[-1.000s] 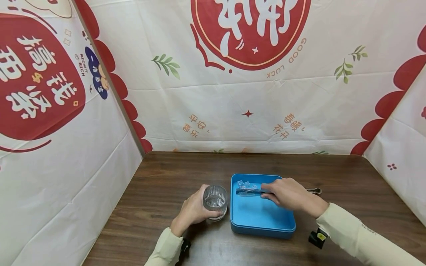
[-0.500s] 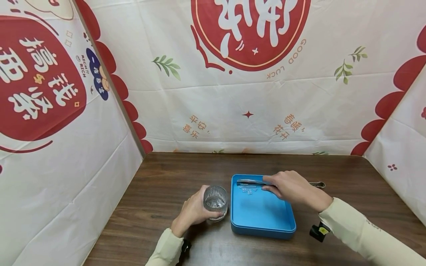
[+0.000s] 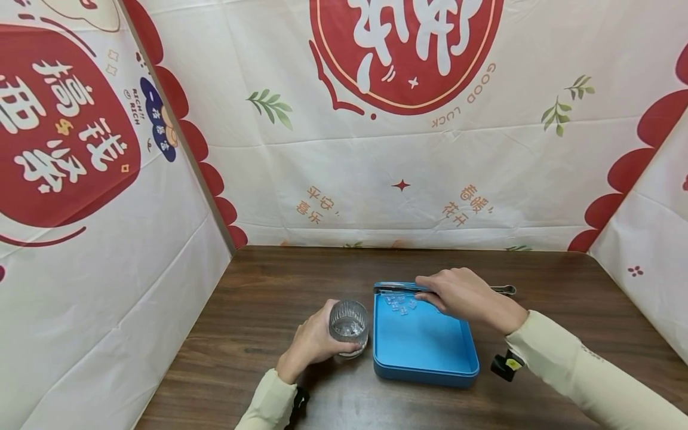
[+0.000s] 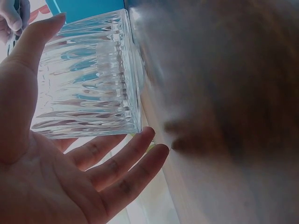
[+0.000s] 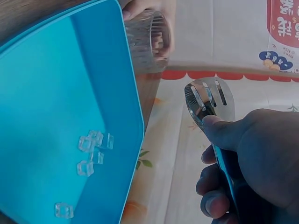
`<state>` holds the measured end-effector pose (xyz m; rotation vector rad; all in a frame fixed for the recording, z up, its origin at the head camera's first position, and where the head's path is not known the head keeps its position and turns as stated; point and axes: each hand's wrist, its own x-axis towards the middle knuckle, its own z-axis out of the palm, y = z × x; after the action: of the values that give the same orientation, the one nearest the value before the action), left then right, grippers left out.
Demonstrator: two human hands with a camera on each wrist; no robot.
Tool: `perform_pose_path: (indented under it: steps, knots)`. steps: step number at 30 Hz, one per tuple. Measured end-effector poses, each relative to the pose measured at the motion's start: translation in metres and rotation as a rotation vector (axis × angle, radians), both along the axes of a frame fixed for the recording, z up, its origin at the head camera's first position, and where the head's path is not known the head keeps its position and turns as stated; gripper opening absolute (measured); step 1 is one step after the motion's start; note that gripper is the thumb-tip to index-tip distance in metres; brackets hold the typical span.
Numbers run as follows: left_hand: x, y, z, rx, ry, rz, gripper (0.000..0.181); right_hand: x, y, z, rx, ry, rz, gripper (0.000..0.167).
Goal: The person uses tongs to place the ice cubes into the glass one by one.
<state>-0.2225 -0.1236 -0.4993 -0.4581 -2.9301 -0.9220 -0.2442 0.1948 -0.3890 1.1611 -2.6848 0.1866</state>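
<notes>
My left hand (image 3: 317, 335) grips a clear ribbed drinking glass (image 3: 348, 325) from its left side, thumb across the near side. In the left wrist view the glass (image 4: 88, 79) sits between the thumb and fingers; its clear contents are hard to make out. My right hand (image 3: 457, 295) holds metal tongs (image 3: 395, 288) above the back edge of a blue tray (image 3: 424, 349). In the right wrist view the slotted tip of the tongs (image 5: 205, 95) points upward, with no cube visible in it. Several clear cubes (image 5: 88, 144) lie loose in the tray.
A brown wooden table (image 3: 258, 298) carries everything. White printed cloth (image 3: 398, 149) hangs behind it and on both sides. The tray stands just right of the glass, a narrow gap between them.
My right hand has moved the tongs from over the cubes toward the tray's back edge, then slightly left. More of the cubes now show. The left hand and glass have stayed put.
</notes>
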Motion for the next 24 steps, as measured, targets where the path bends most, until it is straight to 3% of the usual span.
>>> perform_pose_path:
  steps: [24]
  knots:
    - [0.0, 0.001, 0.001, -0.006, -0.009, 0.002, 0.088, 0.0, -0.035, -0.001, -0.021, -0.006, 0.025, 0.02]
